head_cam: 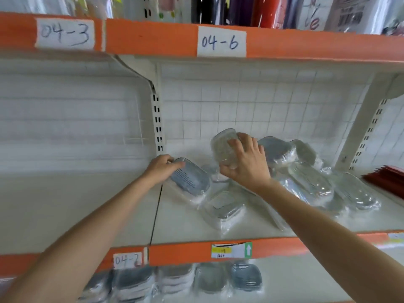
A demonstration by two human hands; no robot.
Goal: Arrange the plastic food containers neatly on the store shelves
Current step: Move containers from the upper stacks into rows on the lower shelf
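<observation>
A white store shelf with an orange front edge is seen from above and in front. A paper label reading "04-6" is fixed to the orange edge of the shelf above, and one reading "04-3" is fixed further left.

The left hand is laid on the near-left end of a blue-grey wrapped container, which lies flat on the shelf just right of the slotted upright. The fingers are curled over its rim; the left grip is closed on this container.

The right hand is raised above the shelf surface and is clamped around a clear container, which is held tilted, its rim towards the back grid panel. The right grip is holding this container between thumb and fingers.

A loose pile of wrapped containers is spread unevenly over the shelf to the right of and below the right hand, some overlapping. One clear wrapped container lies near the front, between the two forearms.

On the shelf below, a row of stacked containers is stood side by side. A red item is seen at the far right edge; its nature cannot be told.
</observation>
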